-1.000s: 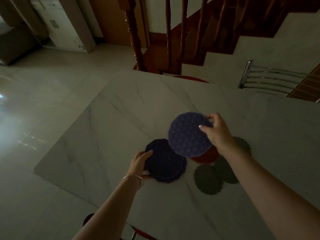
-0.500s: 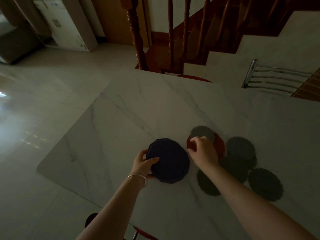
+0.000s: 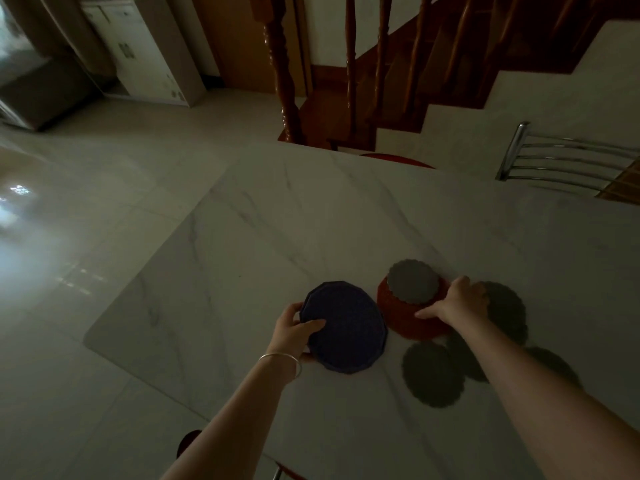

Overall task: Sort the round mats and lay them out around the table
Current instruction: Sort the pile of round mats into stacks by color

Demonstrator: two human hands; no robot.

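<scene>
Since a second ago the blue mat the right hand was carrying has landed on the blue stack, which the left hand pinches at its left rim, thumb on top; the right hand has moved to the red stack just right of the blue stack, thumb spread onto its top, rest of the grip I cannot tell. So blue looks sorted; a small grey mat sits on the red stack and dark green mats lie loose right of it, still to sort, nothing laid out yet. All mats lie flat on the table, round, so no long axis or heading.
</scene>
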